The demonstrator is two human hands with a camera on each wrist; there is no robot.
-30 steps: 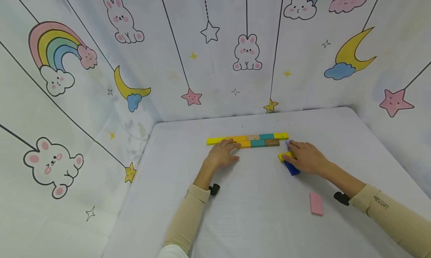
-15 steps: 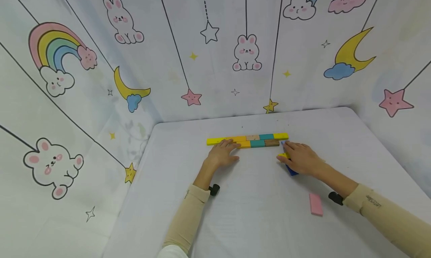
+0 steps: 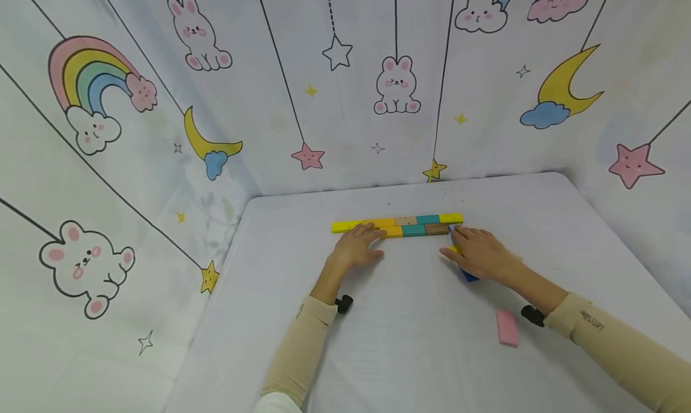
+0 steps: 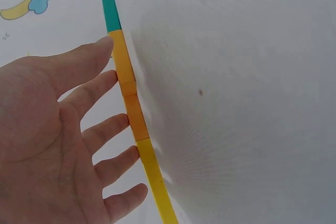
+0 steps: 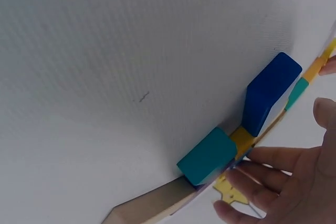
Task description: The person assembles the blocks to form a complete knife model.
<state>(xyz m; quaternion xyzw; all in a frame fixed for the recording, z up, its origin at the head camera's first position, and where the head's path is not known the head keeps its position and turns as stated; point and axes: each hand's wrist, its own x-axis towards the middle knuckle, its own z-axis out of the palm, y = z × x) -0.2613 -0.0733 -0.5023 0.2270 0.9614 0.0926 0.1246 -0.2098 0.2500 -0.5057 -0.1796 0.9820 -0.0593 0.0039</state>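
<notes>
Two touching rows of flat coloured blocks lie across the far part of the table. My left hand point(image 3: 356, 248) rests at their left part; in the left wrist view its spread fingertips meet the edge of the orange block point(image 4: 137, 116) and yellow block point(image 4: 156, 182). At the front row's right end, beside the brown block point(image 3: 436, 229), is a periwinkle block point(image 3: 453, 228). The fingertips of my right hand point(image 3: 480, 252) touch it, fingers extended and thumb apart. Beneath that hand, partly hidden, are a yellow block point(image 3: 455, 250) and a dark blue block point(image 3: 469, 276).
A pink block point(image 3: 507, 328) lies alone nearer the front right. In the right wrist view a teal block point(image 5: 208, 156) and a pale wooden block point(image 5: 152, 203) lie beside the dark blue one. A patterned cloth wall point(image 3: 356, 125) stands behind the white table point(image 3: 410, 341).
My right hand has slid left, and the periwinkle block has moved with it up against the brown block. The left hand has stayed in place.
</notes>
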